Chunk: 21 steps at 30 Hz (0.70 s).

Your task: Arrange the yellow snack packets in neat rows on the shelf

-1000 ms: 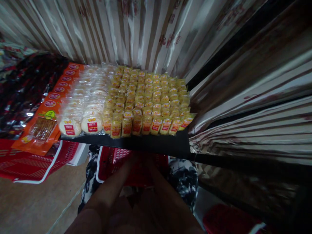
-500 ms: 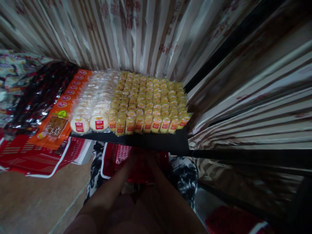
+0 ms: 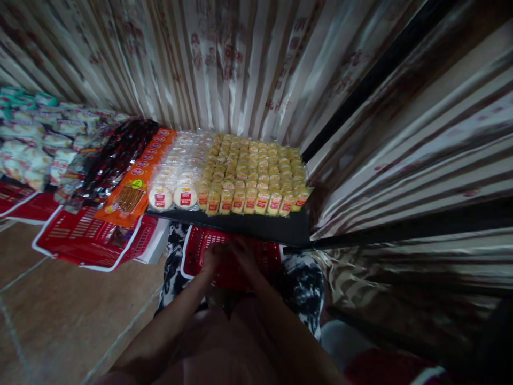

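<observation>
- Head view: the person's left hand (image 3: 211,258) and right hand (image 3: 242,251) were close together, low in the frame, over a red basket (image 3: 265,259). The basket sat against the person's knees, in black-and-white patterned trousers (image 3: 302,283).
- The picture was dim and blurred there. I cannot tell whether the fingers were curled, spread, or closed on anything, nor whether the hands touched each other.
- Just above the basket ran the front edge of a black shelf (image 3: 256,229). It was packed with rows of small yellow packets (image 3: 256,176), with round white cakes (image 3: 176,184) to their left.
- Further left lay orange packets (image 3: 134,187), overhanging a second red basket (image 3: 92,247) on the tiled floor (image 3: 60,310). Next came dark red packets (image 3: 114,155).
- Striped, shiny curtains (image 3: 240,64) hung behind the shelf and along its right side.
- Risk, as I judge it: the front row of yellow packets stood right at the shelf's lip. A hand rising from the basket could catch the edge and knock packets down.
- Risk: the basket seemed propped only by the knees, so a shift of the legs might tip it.
- Risk: in light this poor, a misjudged grip seemed likely.
</observation>
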Motion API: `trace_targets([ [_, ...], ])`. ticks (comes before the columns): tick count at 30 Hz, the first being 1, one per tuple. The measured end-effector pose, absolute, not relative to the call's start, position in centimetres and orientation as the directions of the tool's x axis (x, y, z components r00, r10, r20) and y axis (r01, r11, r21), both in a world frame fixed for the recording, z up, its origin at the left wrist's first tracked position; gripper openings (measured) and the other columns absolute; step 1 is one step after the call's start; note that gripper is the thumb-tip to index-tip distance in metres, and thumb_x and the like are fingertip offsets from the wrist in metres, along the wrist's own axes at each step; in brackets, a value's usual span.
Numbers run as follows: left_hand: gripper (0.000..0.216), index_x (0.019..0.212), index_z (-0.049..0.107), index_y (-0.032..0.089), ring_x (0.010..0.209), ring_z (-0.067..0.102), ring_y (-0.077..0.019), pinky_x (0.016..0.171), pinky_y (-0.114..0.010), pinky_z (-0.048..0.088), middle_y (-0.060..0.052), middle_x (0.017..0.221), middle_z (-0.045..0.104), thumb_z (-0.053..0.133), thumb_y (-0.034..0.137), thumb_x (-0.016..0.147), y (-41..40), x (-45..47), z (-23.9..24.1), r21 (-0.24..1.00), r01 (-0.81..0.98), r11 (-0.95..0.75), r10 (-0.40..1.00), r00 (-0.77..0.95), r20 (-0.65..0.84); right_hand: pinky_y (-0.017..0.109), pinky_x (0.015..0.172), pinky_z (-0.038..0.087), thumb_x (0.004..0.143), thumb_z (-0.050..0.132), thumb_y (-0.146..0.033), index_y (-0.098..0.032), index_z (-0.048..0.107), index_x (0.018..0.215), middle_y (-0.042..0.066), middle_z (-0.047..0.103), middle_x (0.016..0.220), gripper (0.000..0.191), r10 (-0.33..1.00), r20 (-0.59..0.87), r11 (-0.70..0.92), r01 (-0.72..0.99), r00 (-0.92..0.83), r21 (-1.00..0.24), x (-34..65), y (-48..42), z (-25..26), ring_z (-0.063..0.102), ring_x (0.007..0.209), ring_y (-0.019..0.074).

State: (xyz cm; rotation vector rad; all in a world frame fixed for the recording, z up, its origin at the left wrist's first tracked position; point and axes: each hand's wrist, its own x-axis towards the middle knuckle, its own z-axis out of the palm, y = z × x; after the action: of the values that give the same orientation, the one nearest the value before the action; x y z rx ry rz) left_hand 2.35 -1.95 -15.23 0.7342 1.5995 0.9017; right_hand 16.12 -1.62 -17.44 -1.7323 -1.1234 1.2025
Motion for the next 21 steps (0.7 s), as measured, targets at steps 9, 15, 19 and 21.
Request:
trace_targets([
  [9, 0.039, 0.101, 0.065, 0.016, 0.091, 0.060, -0.0171, 0.081, -0.028, 0.047, -0.006, 0.102, 0.063, 0.058, 0.008, 0.064, -4.8, -0.5, -10.6, 0.933, 0.071, 0.353, 0.922, -0.194, -0.334, 0.038, 0.097, 0.042, 0.069, 0.061, -0.032, -0.024, 0.061, 0.107, 0.003, 0.065, 0.112, 0.039, 0.975, -0.221, -0.220, 0.110, 0.001, -0.969, 15.3, -3.0, -10.2, 0.059, 0.105, 0.0204],
  [15, 0.041, 0.106, 0.062, 0.018, 0.093, 0.058, -0.0170, 0.085, -0.028, 0.045, -0.006, 0.104, 0.060, 0.057, 0.012, 0.066, -5.6, -1.8, -8.0, 0.979, 0.103, 0.175, 0.981, -0.097, -0.165, 0.036, 0.090, 0.047, 0.068, 0.060, -0.030, -0.021, 0.057, 0.109, 0.006, 0.066, 0.110, 0.042, 0.969, -0.227, -0.222, 0.054, -0.099, -0.973, 15.2, -3.9, -6.5, 0.062, 0.101, 0.0205],
  [19, 0.039, 0.108, 0.062, 0.019, 0.094, 0.057, -0.0175, 0.084, -0.027, 0.044, -0.007, 0.107, 0.059, 0.058, 0.017, 0.068, -5.8, -2.4, -6.0, 0.990, 0.113, 0.085, 0.995, -0.053, -0.079, 0.031, 0.079, 0.051, 0.071, 0.058, -0.037, -0.021, 0.053, 0.113, 0.007, 0.065, 0.110, 0.045, 0.951, -0.272, -0.269, 0.037, -0.146, -0.962, 15.1, -4.3, -4.7, 0.063, 0.099, 0.0207],
  [21, 0.036, 0.104, 0.063, 0.018, 0.087, 0.058, -0.0167, 0.078, -0.026, 0.045, -0.007, 0.103, 0.061, 0.060, 0.021, 0.069, -5.8, -2.5, -5.4, 0.991, 0.099, 0.089, 0.995, -0.045, -0.084, 0.030, 0.079, 0.051, 0.070, 0.059, -0.038, -0.021, 0.054, 0.110, 0.006, 0.066, 0.107, 0.044, 0.950, -0.280, -0.279, 0.026, -0.140, -0.960, 15.0, -4.1, -4.1, 0.063, 0.097, 0.0203],
])
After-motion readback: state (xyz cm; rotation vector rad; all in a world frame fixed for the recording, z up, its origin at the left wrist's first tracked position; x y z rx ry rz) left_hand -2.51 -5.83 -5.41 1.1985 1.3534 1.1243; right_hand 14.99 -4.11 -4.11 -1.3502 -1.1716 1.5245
